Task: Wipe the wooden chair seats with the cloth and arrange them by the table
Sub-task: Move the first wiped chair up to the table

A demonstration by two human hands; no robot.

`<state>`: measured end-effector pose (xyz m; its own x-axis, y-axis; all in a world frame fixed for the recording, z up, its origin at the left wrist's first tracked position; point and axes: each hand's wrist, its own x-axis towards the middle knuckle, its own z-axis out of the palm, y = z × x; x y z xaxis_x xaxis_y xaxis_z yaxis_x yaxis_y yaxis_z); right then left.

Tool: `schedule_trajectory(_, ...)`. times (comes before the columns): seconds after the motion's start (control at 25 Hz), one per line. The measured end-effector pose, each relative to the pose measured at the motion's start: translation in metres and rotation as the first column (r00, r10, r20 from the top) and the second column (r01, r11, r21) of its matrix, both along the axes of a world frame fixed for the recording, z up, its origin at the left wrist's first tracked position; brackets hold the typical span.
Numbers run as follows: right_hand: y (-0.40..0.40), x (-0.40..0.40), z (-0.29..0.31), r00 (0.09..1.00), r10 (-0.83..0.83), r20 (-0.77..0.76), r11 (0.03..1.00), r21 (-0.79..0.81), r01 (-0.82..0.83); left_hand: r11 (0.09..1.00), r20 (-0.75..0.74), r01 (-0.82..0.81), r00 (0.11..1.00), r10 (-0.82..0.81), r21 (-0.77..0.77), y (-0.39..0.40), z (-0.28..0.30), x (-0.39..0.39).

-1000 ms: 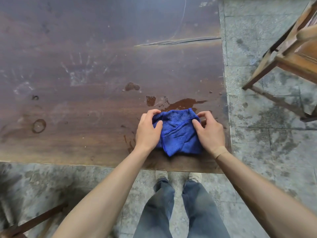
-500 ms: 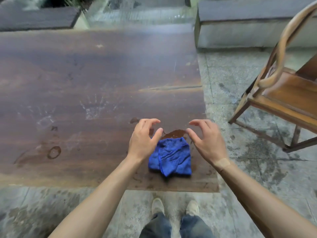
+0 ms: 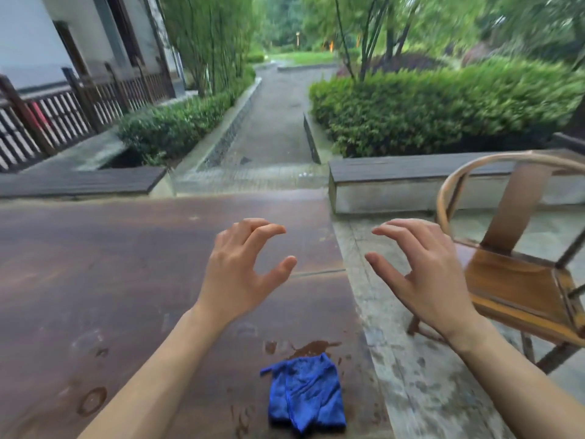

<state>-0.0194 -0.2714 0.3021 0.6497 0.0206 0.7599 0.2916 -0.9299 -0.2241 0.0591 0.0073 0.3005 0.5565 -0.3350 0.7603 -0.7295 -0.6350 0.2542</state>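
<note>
A folded blue cloth (image 3: 305, 393) lies on the dark wooden table (image 3: 104, 280) near its front right corner, beside a wet stain. My left hand (image 3: 240, 270) hovers above the table well beyond the cloth, fingers spread and curled, holding nothing. My right hand (image 3: 421, 274) is raised past the table's right edge, also open and empty. A wooden chair (image 3: 519, 280) with a curved back rail stands on the paving to the right, its seat just right of my right hand.
Grey stone paving (image 3: 421, 384) runs along the table's right side. Low benches (image 3: 395, 167) border the patio behind the table. Beyond them a path (image 3: 272, 122) leads between hedges; a dark railing (image 3: 63, 112) stands at far left.
Both hands let go of the cloth and rose away from it, fingers spread. The view tilted up from the tabletop, bringing the garden and more of the chair into sight.
</note>
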Motion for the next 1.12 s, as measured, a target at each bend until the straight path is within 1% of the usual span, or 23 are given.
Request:
schedule_trajectory(0.12, -0.008, -0.019, 0.023, 0.997, -0.014, 0.077, 0.998, -0.064, 0.019, 0.997, 0.086, 0.074, 0.993, -0.074, 0.006, 0.001, 0.026, -0.006)
schedule_trajectory(0.24, -0.013, -0.035, 0.033, 0.991, -0.027, 0.128, 0.996, -0.076, 0.037, 0.992, 0.122, 0.126, 0.985, -0.124, -0.010, -0.003, 0.036, -0.013)
schedule_trajectory(0.48, -0.025, -0.062, 0.039, 0.984, -0.102, 0.148, 0.991, -0.071, 0.113, 0.978, 0.155, 0.200, 0.970, -0.188, -0.059, -0.023, 0.045, -0.019)
schedule_trajectory(0.6, -0.040, -0.086, 0.041, 0.973, -0.189, 0.133, 0.975, -0.090, 0.202, 0.951, 0.177, 0.296, 0.944, -0.278, -0.085, -0.059, 0.046, -0.021)
schedule_trajectory(0.68, -0.055, -0.108, 0.041, 0.951, -0.289, 0.112, 0.947, -0.114, 0.301, 0.923, 0.193, 0.376, 0.915, -0.354, -0.086, -0.093, 0.044, -0.023)
schedule_trajectory(0.8, -0.084, -0.152, 0.040, 0.886, -0.456, 0.088, 0.879, -0.110, 0.463, 0.864, 0.186, 0.497, 0.859, -0.477, -0.079, -0.156, 0.034, -0.027)
schedule_trajectory(0.92, -0.111, -0.197, 0.031, 0.773, -0.631, 0.070, 0.763, -0.127, 0.634, 0.784, 0.151, 0.618, 0.782, -0.605, -0.054, -0.214, 0.017, -0.033)
schedule_trajectory(1.0, -0.126, -0.224, 0.022, 0.689, -0.723, 0.058, 0.675, -0.158, 0.721, 0.749, 0.130, 0.663, 0.744, -0.655, -0.020, -0.244, 0.009, -0.041)
schedule_trajectory(1.12, -0.141, -0.256, 0.011, 0.573, -0.819, 0.036, 0.557, -0.192, 0.808, 0.726, 0.127, 0.688, 0.718, -0.685, 0.026, -0.279, -0.001, -0.056)
